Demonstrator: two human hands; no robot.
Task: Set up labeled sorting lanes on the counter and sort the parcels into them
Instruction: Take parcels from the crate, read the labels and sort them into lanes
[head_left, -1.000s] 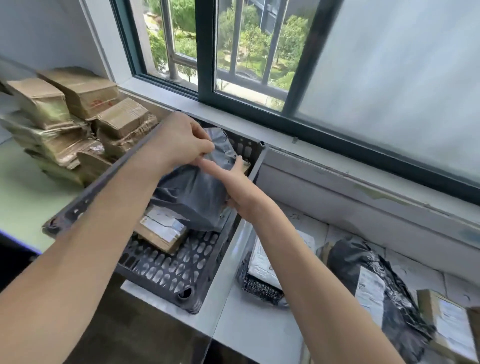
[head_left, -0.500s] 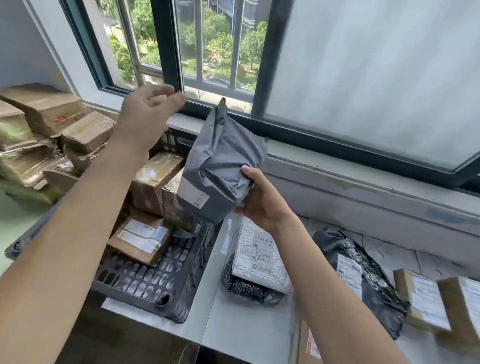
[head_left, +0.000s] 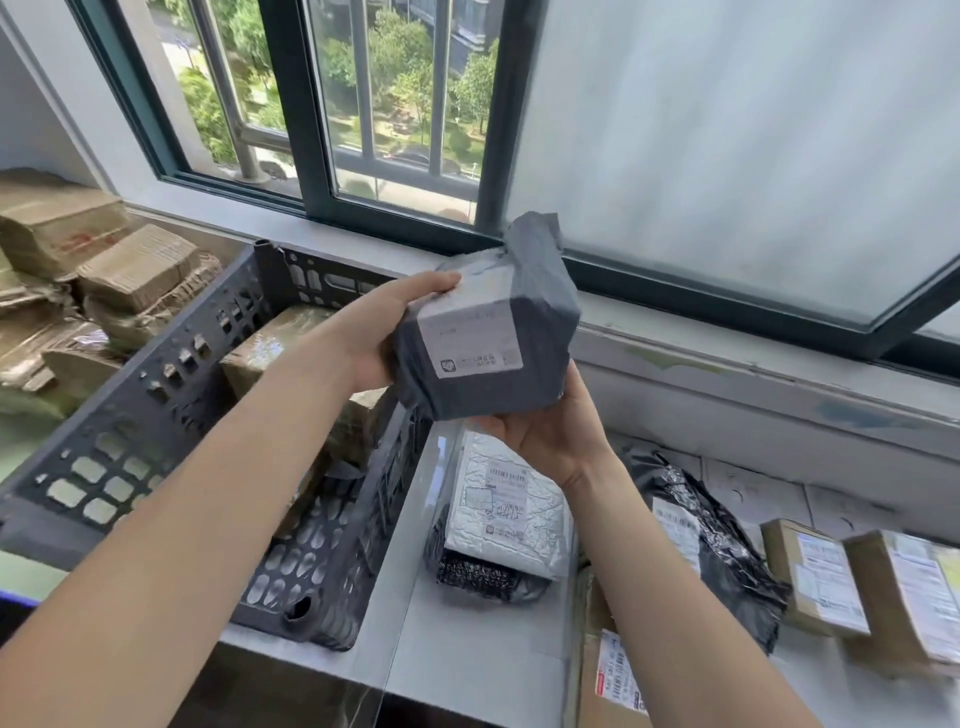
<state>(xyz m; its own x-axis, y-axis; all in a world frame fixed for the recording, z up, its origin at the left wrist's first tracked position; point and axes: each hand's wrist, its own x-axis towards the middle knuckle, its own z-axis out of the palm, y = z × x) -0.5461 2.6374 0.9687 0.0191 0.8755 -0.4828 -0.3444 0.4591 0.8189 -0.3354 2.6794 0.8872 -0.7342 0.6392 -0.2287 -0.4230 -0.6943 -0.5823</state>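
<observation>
Over the seam where the grey crate (head_left: 156, 415) meets the desk (head_left: 467, 660), you have the grey parcel (head_left: 488, 332) held in the air with both hands. Your left hand (head_left: 374, 332) clasps its left end, with the fingers running along the far upper edge. Your right hand (head_left: 550, 431) cradles it from below, thumb up the right side. Its white label (head_left: 467, 338) faces you.

The likeliest slip from here is a misread. The label print looks faint and I can't make it out, so a hasty glance could send the parcel to the wrong lane. I can't see any lane markers on the desk either, so the lane boundaries may be easy to misjudge. The wrap also looks slick and loosely bunched. If you let go with one hand before the other has a firm hold, the parcel could drop onto the silver mailer (head_left: 506, 514) right below it or back into the crate.

Half a second ago your right hand held the parcel alone. It stood on end with its folded tail up, and the label was low and turned aside. Your left hand was lifted clear above the crate, fingers spread. Since then it has come in to grip, and the parcel has been rolled label-up.
</observation>
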